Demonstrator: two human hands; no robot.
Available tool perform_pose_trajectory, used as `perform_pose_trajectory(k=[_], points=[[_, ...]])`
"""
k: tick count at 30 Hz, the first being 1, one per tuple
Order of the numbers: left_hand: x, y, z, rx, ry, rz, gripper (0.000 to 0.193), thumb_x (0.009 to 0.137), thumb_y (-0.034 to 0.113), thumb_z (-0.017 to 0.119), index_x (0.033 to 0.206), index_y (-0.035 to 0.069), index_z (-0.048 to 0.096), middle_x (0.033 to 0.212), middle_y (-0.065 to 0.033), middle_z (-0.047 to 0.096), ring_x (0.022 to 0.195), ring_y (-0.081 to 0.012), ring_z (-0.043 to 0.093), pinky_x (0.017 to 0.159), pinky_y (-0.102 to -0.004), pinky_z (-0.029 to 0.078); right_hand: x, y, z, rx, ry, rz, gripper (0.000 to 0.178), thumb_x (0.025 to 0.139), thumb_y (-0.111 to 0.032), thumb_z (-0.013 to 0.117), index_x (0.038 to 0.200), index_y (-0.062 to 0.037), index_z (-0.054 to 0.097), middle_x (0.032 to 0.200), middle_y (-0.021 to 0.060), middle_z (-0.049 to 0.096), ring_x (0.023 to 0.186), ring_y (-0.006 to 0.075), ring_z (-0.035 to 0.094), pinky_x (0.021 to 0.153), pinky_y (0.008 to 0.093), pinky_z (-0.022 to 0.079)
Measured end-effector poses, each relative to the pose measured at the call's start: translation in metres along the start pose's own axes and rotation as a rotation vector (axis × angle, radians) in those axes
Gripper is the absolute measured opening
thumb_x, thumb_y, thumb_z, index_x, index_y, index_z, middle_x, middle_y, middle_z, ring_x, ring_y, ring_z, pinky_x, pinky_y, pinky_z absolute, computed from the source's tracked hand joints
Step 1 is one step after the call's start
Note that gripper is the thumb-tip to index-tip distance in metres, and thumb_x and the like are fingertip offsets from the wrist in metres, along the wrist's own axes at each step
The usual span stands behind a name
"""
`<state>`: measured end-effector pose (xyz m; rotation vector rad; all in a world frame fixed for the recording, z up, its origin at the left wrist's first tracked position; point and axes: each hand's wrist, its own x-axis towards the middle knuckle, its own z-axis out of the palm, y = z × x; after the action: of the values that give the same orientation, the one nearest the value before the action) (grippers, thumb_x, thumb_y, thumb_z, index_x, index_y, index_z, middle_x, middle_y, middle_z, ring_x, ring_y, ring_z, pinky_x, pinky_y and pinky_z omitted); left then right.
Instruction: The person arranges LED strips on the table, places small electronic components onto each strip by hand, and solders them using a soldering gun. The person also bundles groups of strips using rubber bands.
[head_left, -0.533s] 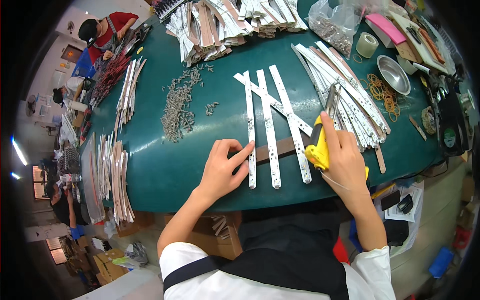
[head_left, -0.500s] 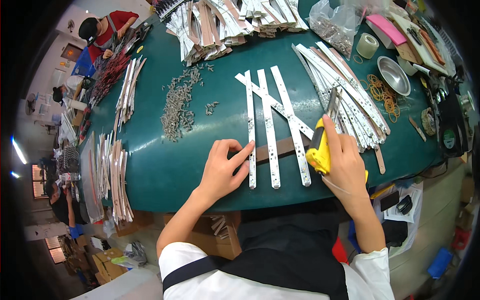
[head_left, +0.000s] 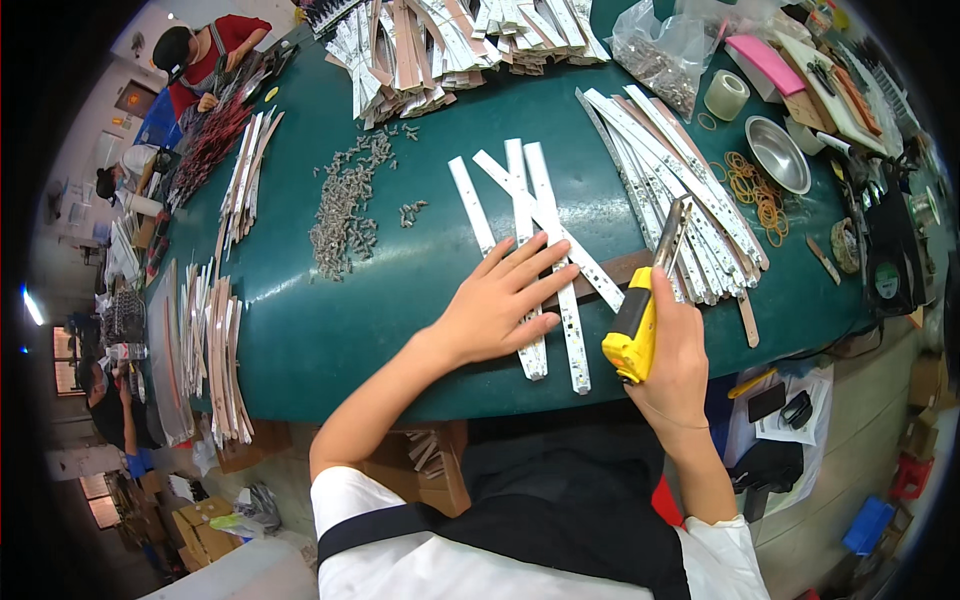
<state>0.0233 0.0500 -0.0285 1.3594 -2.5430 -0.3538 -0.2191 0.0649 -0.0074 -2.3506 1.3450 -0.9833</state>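
My left hand (head_left: 505, 300) lies palm down with its fingers spread across several narrow white circuit-board strips (head_left: 572, 335). These have small components along them and fan out away from me. A diagonal strip (head_left: 597, 278) crosses the upright ones, and a brown bar (head_left: 628, 267) runs underneath. My left hand hides parts of the left and middle strips. In my right hand (head_left: 675, 350) is a yellow and black soldering gun (head_left: 630, 330), gripped by its handle. Its metal nose points away from me, over the near left edge of a fanned pile of strips (head_left: 700, 215).
Small metal parts (head_left: 345, 210) lie scattered at left of centre. Strip bundles stand at the back (head_left: 430, 60) and left (head_left: 225, 350). To the right are rubber bands (head_left: 765, 200), a metal bowl (head_left: 778, 155) and a tape roll (head_left: 727, 95). A person (head_left: 210, 60) works at far left.
My left hand has gone from pinching at the left strip's edge to lying flat across the strips. The strips have shifted closer together. The soldering gun has moved slightly nearer to me.
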Motion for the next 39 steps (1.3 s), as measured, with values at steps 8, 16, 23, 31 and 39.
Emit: perform_pose_trajectory(k=[8,16,23,31,39], points=[[-0.005,0.002,-0.002,-0.022,0.054,-0.077,0.06,0.091,0.035,0.051,0.144,0.012,0.036,0.151,-0.0144,0.031,0.14,-0.0323,0.027,0.113,-0.046,0.022,-0.005,-0.008,0.002,-0.07,0.09,0.051,0.089,0.063,-0.009,0.082,0.139,0.0039,0.036,0.095,0.0141,0.055,0.083,0.0324,0.052,0.071,0.0397,0.046],[0.005,0.002,-0.008,-0.032,-0.034,-0.074,0.066,0.09,0.036,0.055,0.145,0.01,0.032,0.152,-0.0182,0.023,0.142,-0.0356,0.021,0.114,-0.045,0.021,-0.021,-0.007,0.006,0.031,0.008,-0.022,0.086,0.066,-0.019,0.082,0.137,0.0034,0.04,0.091,0.0144,0.055,0.08,0.0306,0.053,0.069,0.038,0.046],[0.002,-0.014,-0.022,-0.086,-0.13,-0.006,0.07,0.086,0.039,0.059,0.145,0.011,0.033,0.153,-0.0173,0.023,0.142,-0.0354,0.019,0.115,-0.0481,0.015,0.013,0.043,-0.045,-0.162,0.158,-0.048,0.087,0.064,-0.014,0.083,0.139,-0.0023,0.041,0.1,0.0154,0.059,0.085,0.0316,0.055,0.073,0.0396,0.049],[0.084,-0.015,-0.026,0.02,0.272,0.342,0.043,0.08,0.012,0.065,0.122,0.01,0.056,0.126,-0.0068,0.057,0.119,-0.0272,0.054,0.1,-0.0404,0.042,0.047,0.11,-0.053,-0.392,0.009,0.04,0.086,0.066,0.0,0.073,0.143,-0.0094,0.037,0.095,0.0122,0.057,0.089,0.0305,0.056,0.077,0.0388,0.048],[0.17,-0.035,0.0,0.303,0.197,0.617,0.031,0.079,0.013,0.061,0.11,0.011,0.059,0.108,-0.0039,0.062,0.097,-0.0207,0.062,0.084,-0.0314,0.05,0.041,0.086,-0.066,-0.22,0.104,0.042,0.099,0.051,0.011,0.073,0.142,-0.0078,0.038,0.093,0.0135,0.055,0.089,0.0327,0.055,0.078,0.0398,0.047]])
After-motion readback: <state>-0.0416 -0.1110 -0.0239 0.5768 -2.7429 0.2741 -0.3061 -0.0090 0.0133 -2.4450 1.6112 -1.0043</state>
